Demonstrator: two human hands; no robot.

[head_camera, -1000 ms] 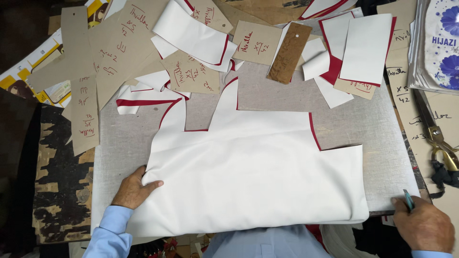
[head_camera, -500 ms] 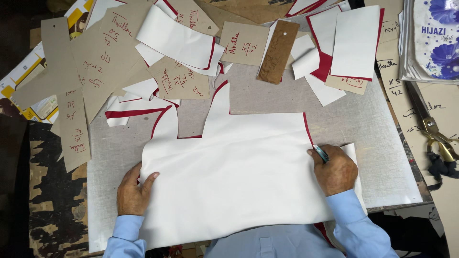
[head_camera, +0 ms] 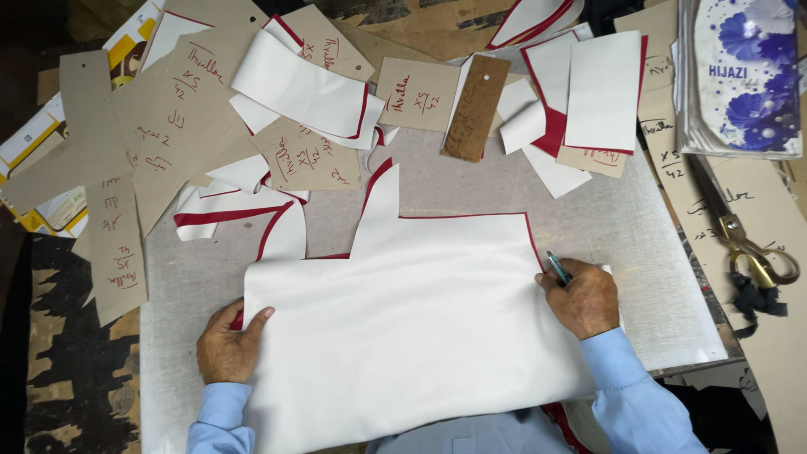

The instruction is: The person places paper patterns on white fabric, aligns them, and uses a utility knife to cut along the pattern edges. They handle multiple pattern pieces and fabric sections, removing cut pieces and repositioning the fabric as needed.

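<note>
Head view: two hands on one white fabric piece (head_camera: 403,328), left hand (head_camera: 229,346) flat open, right hand (head_camera: 582,296) gripping one pen (head_camera: 557,267)

white fabric (head_camera: 403,336) btm edge cut off by frame; pen (head_camera: 558,268) mostly hidden in right hand (head_camera: 584,298).

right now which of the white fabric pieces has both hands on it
The big white fabric panel nearest the person: left hand presses its left edge, right hand its right edge. The smaller pieces lie untouched farther up.

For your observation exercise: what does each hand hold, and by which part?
The right hand holds a teal pen by its lower shaft, tip pointing out. The left hand grips nothing; it presses flat on the white sheet's left edge.
</note>
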